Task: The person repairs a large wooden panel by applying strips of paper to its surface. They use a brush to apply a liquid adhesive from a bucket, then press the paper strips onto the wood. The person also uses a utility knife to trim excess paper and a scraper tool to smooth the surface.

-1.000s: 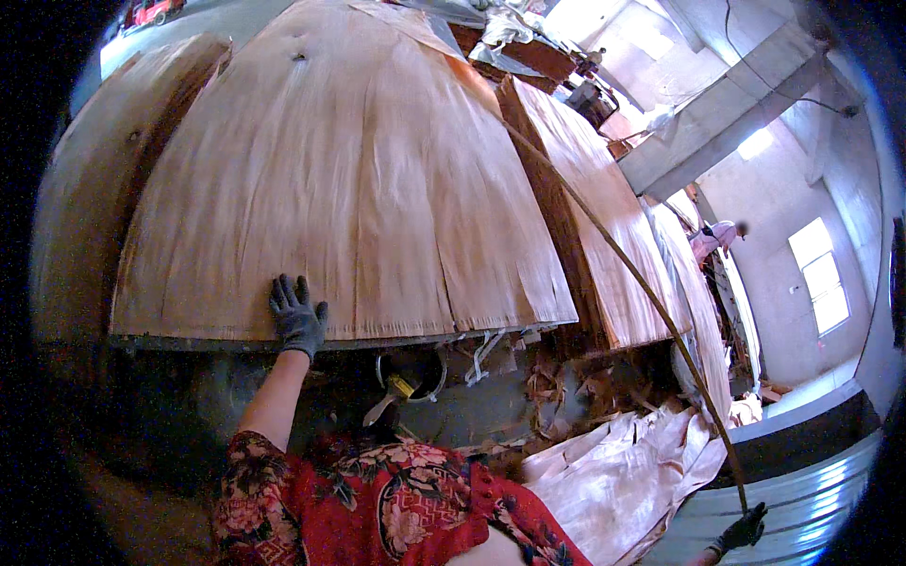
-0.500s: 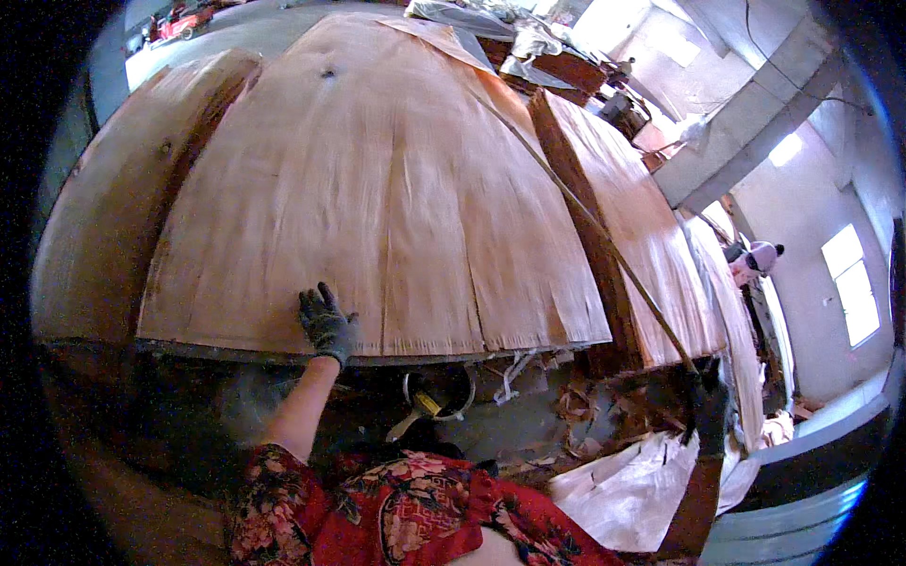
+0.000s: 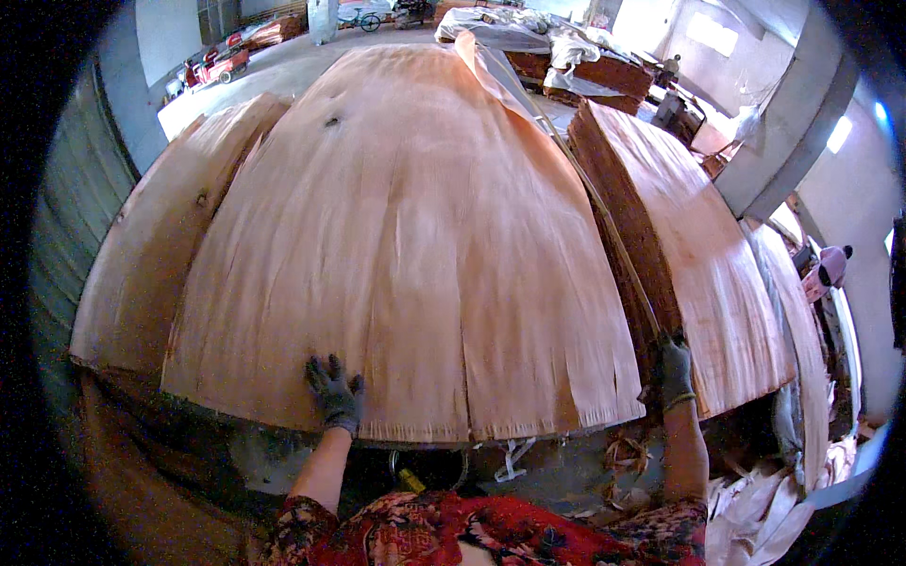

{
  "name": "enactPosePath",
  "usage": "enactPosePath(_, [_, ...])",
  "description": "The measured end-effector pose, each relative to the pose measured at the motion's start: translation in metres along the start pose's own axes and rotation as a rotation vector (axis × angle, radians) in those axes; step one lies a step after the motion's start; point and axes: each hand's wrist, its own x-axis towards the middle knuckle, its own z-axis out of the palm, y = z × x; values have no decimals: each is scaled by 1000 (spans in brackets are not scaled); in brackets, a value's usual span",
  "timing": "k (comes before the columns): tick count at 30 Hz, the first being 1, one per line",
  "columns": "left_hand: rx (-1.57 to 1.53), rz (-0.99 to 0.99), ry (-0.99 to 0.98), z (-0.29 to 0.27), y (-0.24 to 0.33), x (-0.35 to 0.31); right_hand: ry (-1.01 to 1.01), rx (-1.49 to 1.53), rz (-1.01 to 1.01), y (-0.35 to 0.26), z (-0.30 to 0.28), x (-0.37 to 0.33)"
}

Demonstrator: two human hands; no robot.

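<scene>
A wide wood veneer sheet point(image 3: 406, 236) lies on top of a stack in front of me, with splits running along its grain. My gloved left hand point(image 3: 336, 391) rests flat on its near edge, fingers spread. My gloved right hand point(image 3: 676, 371) is closed around the near end of a long thin stick point(image 3: 618, 250). The stick runs away from me along the sheet's right edge, over the gap beside the neighbouring stack. At the far right, a corner flap point(image 3: 491, 75) of veneer curls upward beside the stick's far part.
Lower veneer stacks stand on the left point(image 3: 156, 245) and the right point(image 3: 698, 245). Covered piles point(image 3: 576, 57) sit at the back, near a concrete pillar point(image 3: 788, 141). Another person point(image 3: 826, 274) is at the far right. A red vehicle point(image 3: 217, 64) stands far left. Scraps point(image 3: 764, 519) lie lower right.
The stick has swung from across the sheet to along its right edge, and my right hand has come closer to that edge. The far corner flap now stands up more. The view has shifted.
</scene>
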Motion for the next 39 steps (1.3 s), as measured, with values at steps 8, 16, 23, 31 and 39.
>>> enactPosePath(8, [126,32,-42,-5,-12,-5,133,-202,-128,24,83,144])
enactPosePath(16, [167,10,-65,1,1,-5,187,-386,-312,99,42,84])
enactPosePath(23, [214,5,-77,-4,4,0,155,-265,26,168,-24,-18])
enactPosePath(31, [154,34,-67,-10,6,3,111,-126,-48,138,-22,53])
enactPosePath(39, [194,76,19,-4,10,2,185,-373,-225,116,14,125])
